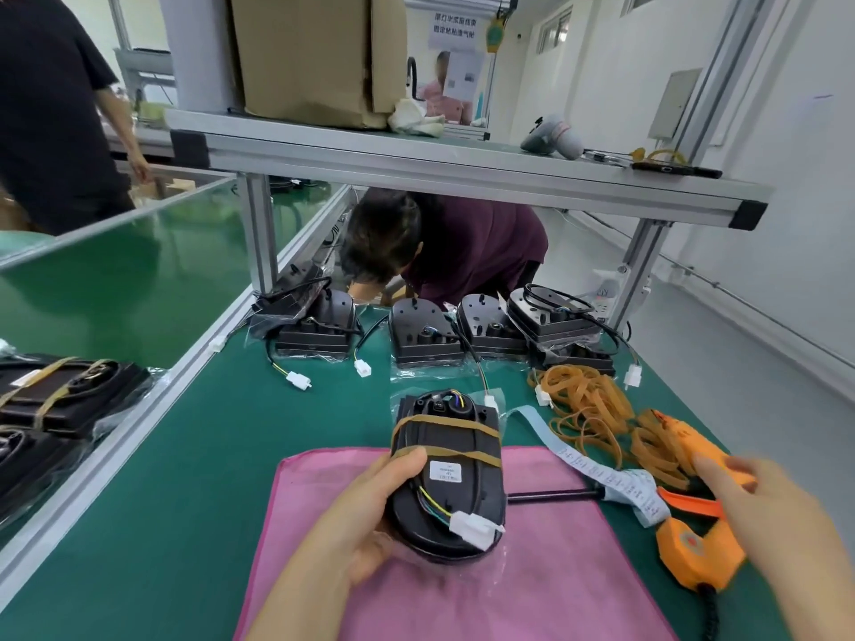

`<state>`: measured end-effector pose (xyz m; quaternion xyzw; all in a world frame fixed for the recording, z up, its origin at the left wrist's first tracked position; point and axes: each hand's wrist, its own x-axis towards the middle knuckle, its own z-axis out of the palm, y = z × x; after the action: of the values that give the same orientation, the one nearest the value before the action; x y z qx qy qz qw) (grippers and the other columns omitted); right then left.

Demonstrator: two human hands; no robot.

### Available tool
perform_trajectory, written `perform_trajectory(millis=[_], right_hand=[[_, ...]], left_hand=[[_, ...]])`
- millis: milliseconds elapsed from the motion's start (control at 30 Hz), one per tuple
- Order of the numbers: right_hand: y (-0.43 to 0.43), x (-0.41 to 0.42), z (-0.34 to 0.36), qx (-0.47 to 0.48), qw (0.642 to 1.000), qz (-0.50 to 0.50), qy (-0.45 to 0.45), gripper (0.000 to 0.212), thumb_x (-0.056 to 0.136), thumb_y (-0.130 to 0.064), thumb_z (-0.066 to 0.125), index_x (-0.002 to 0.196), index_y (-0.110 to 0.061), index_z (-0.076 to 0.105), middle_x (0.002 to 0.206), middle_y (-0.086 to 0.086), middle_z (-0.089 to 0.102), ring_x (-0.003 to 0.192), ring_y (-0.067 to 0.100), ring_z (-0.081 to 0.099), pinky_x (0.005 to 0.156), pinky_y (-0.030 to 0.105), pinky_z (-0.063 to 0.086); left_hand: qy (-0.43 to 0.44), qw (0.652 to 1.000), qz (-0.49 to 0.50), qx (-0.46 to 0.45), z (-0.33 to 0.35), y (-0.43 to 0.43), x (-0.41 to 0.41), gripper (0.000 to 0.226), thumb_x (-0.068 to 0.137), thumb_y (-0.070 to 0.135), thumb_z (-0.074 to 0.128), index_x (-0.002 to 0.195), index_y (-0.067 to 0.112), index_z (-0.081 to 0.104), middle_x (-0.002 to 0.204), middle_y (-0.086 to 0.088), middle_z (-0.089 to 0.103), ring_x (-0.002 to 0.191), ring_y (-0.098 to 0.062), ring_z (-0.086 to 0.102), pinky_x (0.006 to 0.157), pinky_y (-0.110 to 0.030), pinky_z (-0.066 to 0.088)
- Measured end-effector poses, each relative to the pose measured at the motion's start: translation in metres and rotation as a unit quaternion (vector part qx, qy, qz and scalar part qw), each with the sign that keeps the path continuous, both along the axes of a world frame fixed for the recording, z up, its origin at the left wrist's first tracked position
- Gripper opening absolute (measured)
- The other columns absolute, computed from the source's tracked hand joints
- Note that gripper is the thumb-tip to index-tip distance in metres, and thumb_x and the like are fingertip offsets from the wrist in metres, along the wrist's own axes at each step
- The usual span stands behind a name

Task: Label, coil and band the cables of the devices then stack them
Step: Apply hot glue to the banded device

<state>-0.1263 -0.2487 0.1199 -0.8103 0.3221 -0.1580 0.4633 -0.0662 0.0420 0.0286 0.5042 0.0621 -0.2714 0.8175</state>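
My left hand (370, 511) grips a black device (455, 474) by its left edge, above the pink cloth (532, 589). Two brown rubber bands cross the device, a white label sits on its back, and its white connector lies at the near end. My right hand (758, 506) hovers at the right with straight fingers over the orange label gun (694, 543), a fingertip near its top. A strip of light-blue label tape (597, 469) runs from the gun. Several unbanded black devices (425, 335) lie in a row at the far edge.
A heap of brown rubber bands (587, 404) lies right of the held device. Banded devices (60, 400) are stacked at the far left, beyond the aluminium rail (139, 423). A person in a dark red top (472, 242) bends behind the bench. An aluminium shelf (439, 164) spans overhead.
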Motion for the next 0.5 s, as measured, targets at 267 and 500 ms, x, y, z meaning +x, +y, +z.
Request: perform_trajectory(millis=[267, 500], right_hand=[[0.053, 0.098, -0.014, 0.097, 0.919, 0.374, 0.081, 0.04, 0.078, -0.056, 0.06, 0.113, -0.035, 0.061, 0.118, -0.012, 0.065, 0.104, 0.002, 0.061, 0.085, 0.028, 0.05], [0.089, 0.136, -0.038, 0.24, 0.707, 0.635, 0.197, 0.06, 0.092, -0.04, 0.055, 0.139, -0.005, 0.044, 0.145, 0.024, 0.042, 0.135, 0.044, 0.037, 0.112, 0.061, 0.024]], left_hand=[[-0.046, 0.995, -0.088, 0.028, 0.011, 0.03, 0.009, 0.023, 0.07, 0.024, 0.073, 0.092, 0.015, 0.076, 0.106, -0.012, 0.074, 0.089, -0.022, 0.072, 0.072, -0.029, 0.056], [-0.056, 0.983, -0.158, 0.078, 0.031, 0.057, 0.018, 0.079, 0.066, 0.028, 0.076, 0.133, -0.007, 0.05, 0.133, -0.026, 0.055, 0.113, -0.035, 0.053, 0.109, -0.052, 0.035]])
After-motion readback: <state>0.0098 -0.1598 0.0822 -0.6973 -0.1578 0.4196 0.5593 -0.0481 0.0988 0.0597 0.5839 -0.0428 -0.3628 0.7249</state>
